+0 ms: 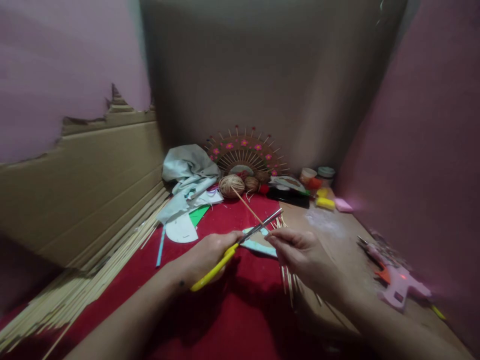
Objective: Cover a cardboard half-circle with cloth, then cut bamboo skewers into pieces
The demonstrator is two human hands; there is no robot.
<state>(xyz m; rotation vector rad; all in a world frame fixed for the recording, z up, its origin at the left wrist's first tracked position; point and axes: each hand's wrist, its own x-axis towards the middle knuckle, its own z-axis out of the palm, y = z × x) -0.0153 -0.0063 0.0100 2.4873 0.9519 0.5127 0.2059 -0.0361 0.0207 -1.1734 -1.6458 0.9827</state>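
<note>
My left hand is closed around a pair of scissors with yellow handles, its metal blades pointing up and right. Between the fingertips of my right hand is a thin wooden stick, slanting up and left. Stick and blades cross just ahead of my right fingers; whether the blades grip it I cannot tell. Under the blades lies a light blue and brown cut piece on the red cloth, partly hidden by my hands. Several loose thin sticks lie below my right hand.
Long sticks line the left side by a cardboard sheet. At the back are grey fabric, yarn balls, a stick fan with pink flowers and a black object. A pink glue gun lies right.
</note>
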